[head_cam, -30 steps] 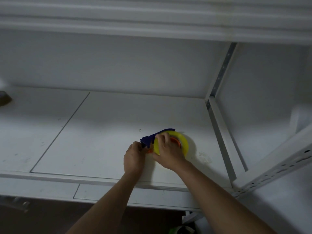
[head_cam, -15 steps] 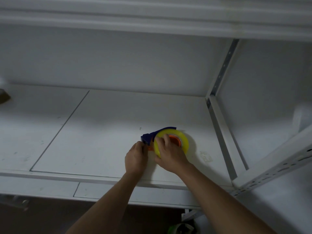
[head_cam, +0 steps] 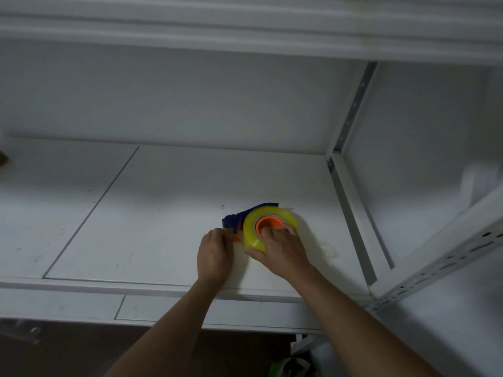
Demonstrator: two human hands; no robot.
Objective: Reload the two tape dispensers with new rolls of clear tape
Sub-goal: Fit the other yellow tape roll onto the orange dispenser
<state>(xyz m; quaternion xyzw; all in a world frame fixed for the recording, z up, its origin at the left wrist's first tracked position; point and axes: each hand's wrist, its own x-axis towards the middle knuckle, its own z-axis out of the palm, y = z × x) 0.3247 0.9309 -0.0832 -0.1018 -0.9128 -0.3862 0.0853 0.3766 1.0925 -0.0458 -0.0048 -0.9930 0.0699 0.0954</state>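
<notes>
While pinned flat to the white shelf board (head_cam: 168,213) under the right hand (head_cam: 283,248), lies one roll of clear tape (head_cam: 251,235), yellowish and glossy, seated on the orange hub (head_cam: 269,224) of one dark blue tape dispenser (head_cam: 231,220). Right hand clamped on the roll: fingertips hooked into the round orange hub, thumb pressed against the roll's near outer edge. Left hand (head_cam: 215,254) just left of the roll, fingers curled shut near a small orange part (head_cam: 236,238) at the dispenser's front; whether gripping that part or a tape end, cannot tell. Hands close together, not touching, with the roll's left rim between them.

Dispenser body mostly hidden behind the roll, only a blue angular edge showing up and to the left of it. Roll thick, ring-shaped, smooth and translucent. Board matt, painted white, lightly scuffed, with one thin dark seam (head_cam: 92,210) running diagonally well left of the roll. Slotted white metal upright (head_cam: 351,107) and angled perforated rail (head_cam: 446,257) to the right of the roll. Faint pale smudge (head_cam: 330,251) on the board just right of the right wrist.

Counted: one roll, one dispenser, two hands.
</notes>
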